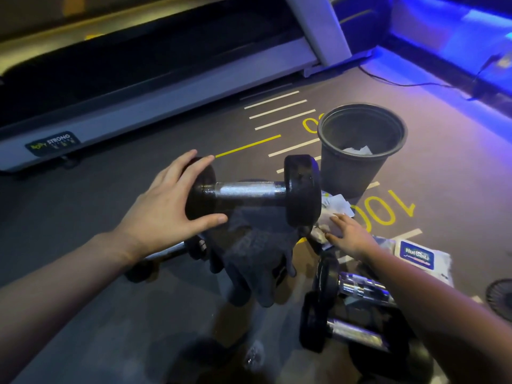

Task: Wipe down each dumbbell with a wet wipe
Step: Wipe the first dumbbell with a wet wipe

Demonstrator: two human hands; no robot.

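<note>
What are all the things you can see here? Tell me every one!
dumbbells: at least four, black ends with silver handles; one held up at centre, others on the floor lower left and lower right
bin: one, dark grey, behind the raised dumbbell, white scraps inside
wet wipe: white, crumpled, under the right fingers
wipes packet: one, white with blue label, floor at right
glove: dark grey, hanging below the raised dumbbell
treadmill: one, grey and black, top left
left hand: grips the raised dumbbell's end
right hand: touches the wipe

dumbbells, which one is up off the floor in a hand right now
The dumbbell with its left head cupped by the left hand, handle level above a dark glove. The other dumbbells lie on the floor.
</note>
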